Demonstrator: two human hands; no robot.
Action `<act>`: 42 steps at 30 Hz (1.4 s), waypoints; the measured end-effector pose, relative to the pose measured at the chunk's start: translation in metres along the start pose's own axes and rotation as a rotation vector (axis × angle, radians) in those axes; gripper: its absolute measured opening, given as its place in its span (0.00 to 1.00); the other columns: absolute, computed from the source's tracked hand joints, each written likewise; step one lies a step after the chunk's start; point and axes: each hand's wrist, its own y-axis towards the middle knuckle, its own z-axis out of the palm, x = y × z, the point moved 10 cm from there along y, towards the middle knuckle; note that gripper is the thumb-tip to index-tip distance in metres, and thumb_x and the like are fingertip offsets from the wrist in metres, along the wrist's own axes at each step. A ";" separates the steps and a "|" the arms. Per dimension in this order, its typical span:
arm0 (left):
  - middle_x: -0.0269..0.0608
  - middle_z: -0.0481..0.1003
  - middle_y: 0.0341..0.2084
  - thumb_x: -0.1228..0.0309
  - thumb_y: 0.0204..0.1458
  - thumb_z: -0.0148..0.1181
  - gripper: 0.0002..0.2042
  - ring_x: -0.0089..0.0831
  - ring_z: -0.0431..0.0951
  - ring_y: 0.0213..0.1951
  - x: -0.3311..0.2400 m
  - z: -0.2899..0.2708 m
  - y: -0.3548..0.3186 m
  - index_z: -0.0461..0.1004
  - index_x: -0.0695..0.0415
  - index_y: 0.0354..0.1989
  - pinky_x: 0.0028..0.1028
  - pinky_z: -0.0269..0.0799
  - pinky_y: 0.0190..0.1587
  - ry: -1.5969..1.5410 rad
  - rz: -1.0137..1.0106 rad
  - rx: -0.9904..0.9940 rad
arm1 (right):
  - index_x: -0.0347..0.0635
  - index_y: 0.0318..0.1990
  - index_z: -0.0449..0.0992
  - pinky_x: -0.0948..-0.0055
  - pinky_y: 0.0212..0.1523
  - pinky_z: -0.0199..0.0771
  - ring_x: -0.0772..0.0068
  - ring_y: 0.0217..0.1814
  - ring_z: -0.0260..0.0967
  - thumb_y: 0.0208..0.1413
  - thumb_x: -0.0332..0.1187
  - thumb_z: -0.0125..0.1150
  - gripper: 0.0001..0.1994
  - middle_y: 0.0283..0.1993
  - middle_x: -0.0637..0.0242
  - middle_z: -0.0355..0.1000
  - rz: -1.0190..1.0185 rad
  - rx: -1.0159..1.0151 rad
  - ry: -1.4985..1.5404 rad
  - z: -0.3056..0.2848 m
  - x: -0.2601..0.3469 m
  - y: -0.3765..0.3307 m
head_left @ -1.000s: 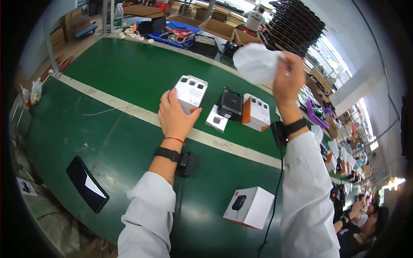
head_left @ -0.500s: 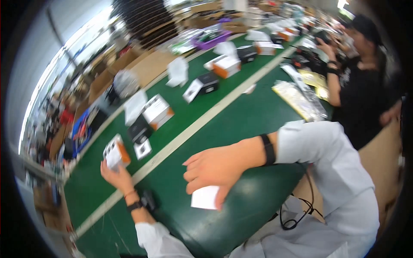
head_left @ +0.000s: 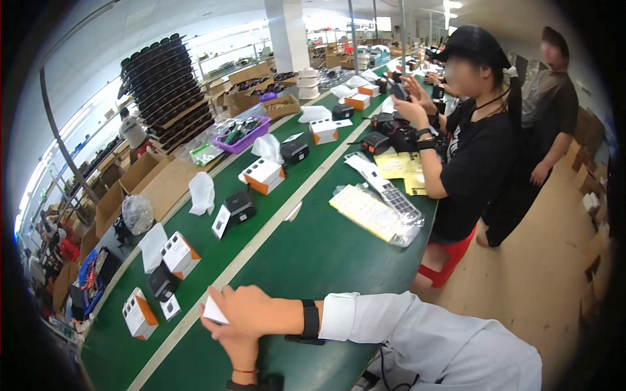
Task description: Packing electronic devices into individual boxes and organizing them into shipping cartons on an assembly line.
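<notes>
Crossing over at the lower middle, my right hand (head_left: pixel 251 309) is closed on a small white card (head_left: pixel 214 312). Beneath it, my left hand (head_left: pixel 236 344) is partly hidden, with its fingers also closed around the card's lower left side. Nearest to them on the left stands a white and orange box (head_left: pixel 139 315), apart from both hands. Beside that box, a small printed card (head_left: pixel 170 307) leans by a black boxy device (head_left: pixel 162 285). Another white and orange box (head_left: pixel 180 255) stands just behind.
A pale strip (head_left: pixel 261 225) runs along the green table (head_left: pixel 306 260). More boxes and black devices line its far side. Yellow sheets in plastic (head_left: pixel 372 214) lie toward the right. A co-worker (head_left: pixel 479 143) handles a dark device; a red stool (head_left: pixel 447 259) stands below.
My left hand has let go of the white and orange box and come to the white card. My right hand has brought the card to the left. The view has swung rightward.
</notes>
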 end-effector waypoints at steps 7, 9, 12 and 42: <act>0.52 0.63 0.61 0.58 0.30 0.85 0.58 0.43 0.70 0.60 0.004 -0.018 -0.001 0.51 0.60 0.70 0.42 0.66 0.63 -0.314 0.048 0.587 | 0.38 0.50 0.76 0.61 0.48 0.74 0.52 0.58 0.69 0.42 0.53 0.74 0.33 0.52 0.54 0.71 -0.763 0.000 -0.205 -0.026 0.050 -0.045; 0.52 0.64 0.59 0.60 0.29 0.86 0.57 0.43 0.72 0.59 0.006 -0.006 -0.005 0.51 0.59 0.68 0.43 0.67 0.63 -0.413 0.021 0.768 | 0.44 0.39 0.76 0.64 0.43 0.70 0.58 0.53 0.68 0.44 0.42 0.69 0.17 0.46 0.61 0.71 -1.133 -0.100 -0.203 -0.019 0.063 -0.072; 0.52 0.65 0.59 0.60 0.29 0.86 0.57 0.43 0.72 0.59 0.001 -0.027 -0.011 0.52 0.60 0.68 0.42 0.67 0.62 -0.337 0.032 0.739 | 0.45 0.36 0.75 0.65 0.42 0.69 0.62 0.48 0.68 0.47 0.37 0.66 0.11 0.43 0.64 0.70 -1.275 -0.044 -0.179 -0.010 0.088 -0.073; 0.54 0.67 0.60 0.64 0.35 0.79 0.48 0.46 0.68 0.63 -0.139 -0.093 -0.012 0.61 0.64 0.69 0.41 0.62 0.67 0.559 0.472 0.509 | 0.44 0.68 0.66 0.56 0.63 0.64 0.55 0.64 0.67 0.66 0.50 0.53 0.28 0.67 0.57 0.67 -0.067 0.202 0.506 0.046 -0.006 -0.079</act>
